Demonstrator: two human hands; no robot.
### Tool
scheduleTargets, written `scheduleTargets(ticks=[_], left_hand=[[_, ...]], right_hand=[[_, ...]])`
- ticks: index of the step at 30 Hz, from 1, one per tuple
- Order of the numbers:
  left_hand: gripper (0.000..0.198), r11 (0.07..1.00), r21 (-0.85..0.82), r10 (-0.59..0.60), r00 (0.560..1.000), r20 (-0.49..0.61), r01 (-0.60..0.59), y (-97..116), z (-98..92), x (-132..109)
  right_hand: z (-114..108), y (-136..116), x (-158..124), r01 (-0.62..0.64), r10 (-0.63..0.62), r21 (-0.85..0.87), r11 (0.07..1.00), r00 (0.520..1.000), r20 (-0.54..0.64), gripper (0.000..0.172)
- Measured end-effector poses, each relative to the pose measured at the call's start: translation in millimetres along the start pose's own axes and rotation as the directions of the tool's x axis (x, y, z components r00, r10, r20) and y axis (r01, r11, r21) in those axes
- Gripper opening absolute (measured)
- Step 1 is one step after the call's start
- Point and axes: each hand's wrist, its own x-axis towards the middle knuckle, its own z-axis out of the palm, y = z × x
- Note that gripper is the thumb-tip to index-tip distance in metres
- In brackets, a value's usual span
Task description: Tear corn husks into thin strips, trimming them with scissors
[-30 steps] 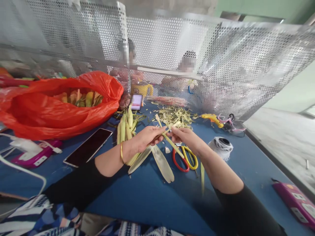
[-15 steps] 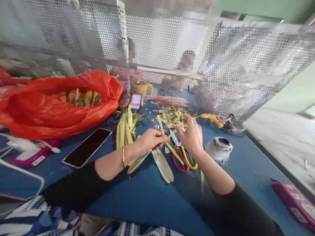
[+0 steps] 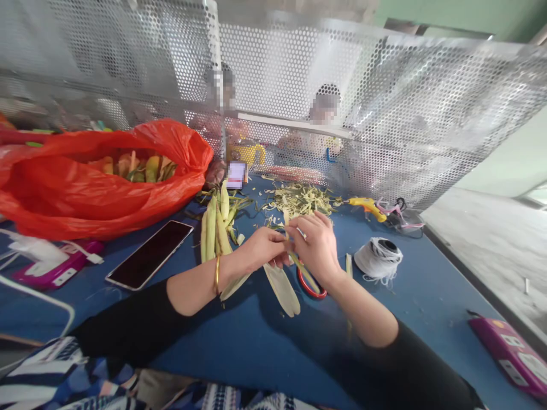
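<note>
Bag (image 3: 85, 188), red plastic, far left, mouth open; contents only partly visible, yellow-green pieces. Phone (image 3: 149, 253) lies face up near it on blue table (image 3: 256, 353). Stalks (image 3: 213, 228) lie bundled just left of the hands. Left hand (image 3: 265, 249): fingertips closed, pinching a pale strip (image 3: 301, 266). Right hand (image 3: 317, 246): fingers curled shut on the same strip, contact point hidden by its back. Strip is held above the table at centre, its lower end running under the right hand. Scissors (image 3: 314, 290) mostly covered; only a red handle loop shows. Spool (image 3: 378, 257) to their right. Pink case (image 3: 508, 359) cut off at frame edge.
</note>
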Motion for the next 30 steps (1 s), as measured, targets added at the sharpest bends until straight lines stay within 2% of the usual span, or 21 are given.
scheduleTargets(ticks=[3,6,8,11,13,16,19,23,25,27,30], left_hand=[[0.018,0.964,-0.266,-0.029,0.998,-0.064,0.011,2.7,-7.6,4.9],[0.008,0.904,-0.423,0.015,0.994,-0.106,-0.058,8.1,-14.0,8.1],[0.006,0.885,-0.456,0.041,0.992,-0.124,-0.093,10.2,-15.0,8.5],[0.005,0.876,-0.472,0.05,0.992,-0.119,-0.101,10.3,-12.7,6.8],[0.004,0.866,-0.485,0.052,0.987,-0.151,-0.12,10.5,-10.2,5.0],[0.01,0.843,-0.515,0.042,0.974,-0.223,-0.154,12.1,-7.3,3.3],[0.013,0.838,-0.522,0.028,0.969,-0.247,-0.158,12.5,-5.9,4.2],[0.016,0.831,-0.523,0.032,0.955,-0.294,-0.189,9.8,-9.9,7.1],[0.028,0.829,-0.515,0.093,0.962,-0.256,-0.217,9.4,-15.4,8.0],[0.037,0.835,-0.508,0.158,0.977,-0.144,-0.21,10.9,-22.4,8.6],[0.03,0.843,-0.528,0.123,0.992,-0.004,-0.107,16.0,-32.0,9.1]], right_hand=[[-13.2,-5.8,1.6,0.074,-0.084,-0.145,0.987,0.994,-0.064,0.017],[-17.5,-12.7,0.5,0.017,-0.011,-0.166,0.986,0.999,0.041,0.028],[-11.9,-15.7,-1.7,-0.101,0.122,-0.12,0.988,0.976,0.183,0.029],[1.1,-16.5,-4.9,-0.291,0.275,-0.006,0.957,0.896,0.349,0.032],[6.0,-15.9,-5.8,-0.355,0.297,0.093,0.93,0.876,0.379,0.033],[4.9,-15.5,-5.3,-0.351,0.255,0.199,0.915,0.885,0.389,0.031],[1.1,-14.4,-3.1,-0.361,0.248,0.215,0.907,0.873,0.421,0.029],[-2.5,-7.5,2.2,-0.48,0.375,0.163,0.862,0.82,0.433,0.029],[-7.0,-1.5,6.1,-0.475,0.416,0.09,0.875,0.835,0.361,0.028],[-14.3,5.3,10.4,-0.405,0.38,0.03,0.914,0.879,0.29,0.027],[-26.2,14.3,15.5,-0.265,0.254,0.013,0.964,0.935,0.25,0.026]])
